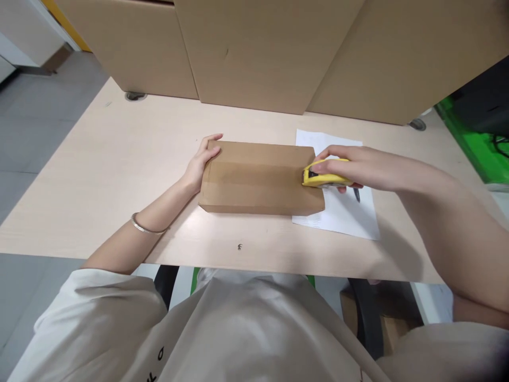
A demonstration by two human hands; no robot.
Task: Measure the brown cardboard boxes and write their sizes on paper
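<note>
A flat brown cardboard box (pixel 260 178), sealed with a strip of tape along its top, lies on the light wooden desk (pixel 119 175). My left hand (pixel 200 163) rests against the box's left end, fingers curled over its far corner. My right hand (pixel 350 167) is closed round a yellow utility knife (pixel 324 179), whose tip meets the right end of the box at the tape line.
A white sheet of paper (pixel 342 212) lies under the box's right end, with a dark pen (pixel 357 194) on it. Large cardboard boxes (pixel 258 53) stand along the desk's far edge. A green object (pixel 473 143) is at the right, grey floor at the left.
</note>
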